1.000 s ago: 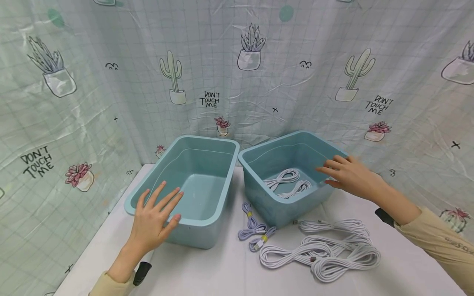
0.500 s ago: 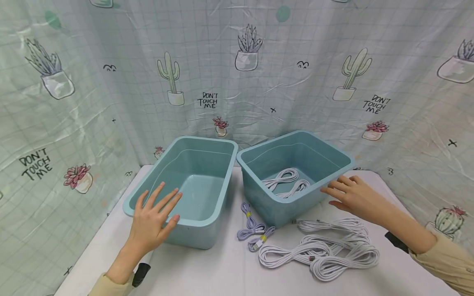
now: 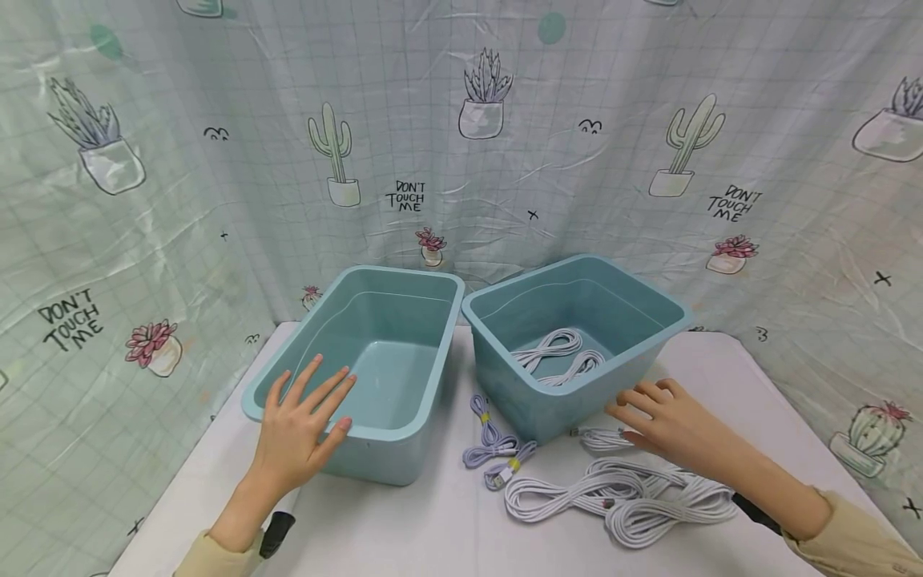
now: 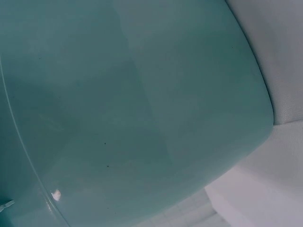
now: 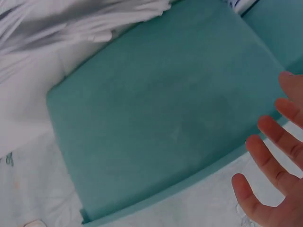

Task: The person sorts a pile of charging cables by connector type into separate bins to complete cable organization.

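My left hand [image 3: 296, 429] is spread over the near rim of the left blue-green plastic tub [image 3: 382, 459], thumb held away from the fingers, gripping nothing. It may be there to steady that tub; I cannot tell whether my palm presses the rim.

My right hand [image 3: 671, 421] is free too: its fingers bend loosely in front of the right tub [image 3: 530, 405], with nothing between them. It hangs over the white cables [image 3: 642, 525], which lie coiled on the white cloth, overlapping in a heap on my right, within that hand's easy reach, I judge.

Two more white bundles [image 3: 558, 343] lie side by side on the right tub's floor. Looped in figure-eights, they probably tangle less. Lavender cables [image 3: 490, 437], bound with yellow ties that seem meant to hold their loops, lie between the tubs on the near side, apart from the white heap, perhaps sorted by colour.
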`<state>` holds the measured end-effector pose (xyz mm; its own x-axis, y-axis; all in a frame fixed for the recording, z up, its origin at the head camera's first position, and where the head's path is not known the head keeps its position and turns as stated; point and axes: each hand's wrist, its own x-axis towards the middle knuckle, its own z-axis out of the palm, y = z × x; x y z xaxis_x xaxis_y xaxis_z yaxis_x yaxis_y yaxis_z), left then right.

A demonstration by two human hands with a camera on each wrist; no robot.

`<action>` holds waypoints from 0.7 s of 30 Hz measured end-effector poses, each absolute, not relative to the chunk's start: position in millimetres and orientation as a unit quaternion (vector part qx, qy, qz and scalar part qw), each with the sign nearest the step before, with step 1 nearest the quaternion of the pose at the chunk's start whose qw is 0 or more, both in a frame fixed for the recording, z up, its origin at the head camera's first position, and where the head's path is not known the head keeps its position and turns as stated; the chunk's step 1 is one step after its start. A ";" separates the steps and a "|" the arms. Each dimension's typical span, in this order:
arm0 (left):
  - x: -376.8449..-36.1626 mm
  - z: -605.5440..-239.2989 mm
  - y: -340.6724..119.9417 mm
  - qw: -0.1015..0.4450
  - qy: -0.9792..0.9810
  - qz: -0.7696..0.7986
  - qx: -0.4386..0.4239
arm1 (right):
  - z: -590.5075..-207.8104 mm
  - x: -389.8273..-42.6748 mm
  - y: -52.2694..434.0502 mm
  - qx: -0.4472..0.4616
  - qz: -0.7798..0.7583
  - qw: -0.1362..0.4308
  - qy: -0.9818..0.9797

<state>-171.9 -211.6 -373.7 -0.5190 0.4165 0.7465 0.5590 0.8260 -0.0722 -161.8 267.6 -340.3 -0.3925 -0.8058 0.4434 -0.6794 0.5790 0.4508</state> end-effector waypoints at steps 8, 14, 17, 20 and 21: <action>-172.5 -373.5 -211.0 0.403 -0.867 -0.086 -0.281 | -367.8 -151.4 254.9 0.437 -0.082 0.286 -0.849; -172.2 -372.6 -210.6 0.406 -0.865 -0.084 -0.283 | -389.3 -143.1 249.0 0.431 -0.080 0.249 -0.864; -172.3 -373.1 -210.7 0.406 -0.864 -0.085 -0.284 | -398.4 -140.6 246.4 0.432 -0.078 0.244 -0.865; -172.3 -373.9 -211.0 0.405 -0.865 -0.083 -0.283 | -405.5 -138.4 244.6 0.436 -0.076 0.237 -0.865; -172.3 -374.0 -211.1 0.404 -0.866 -0.083 -0.283 | -407.7 -137.9 244.0 0.437 -0.077 0.235 -0.865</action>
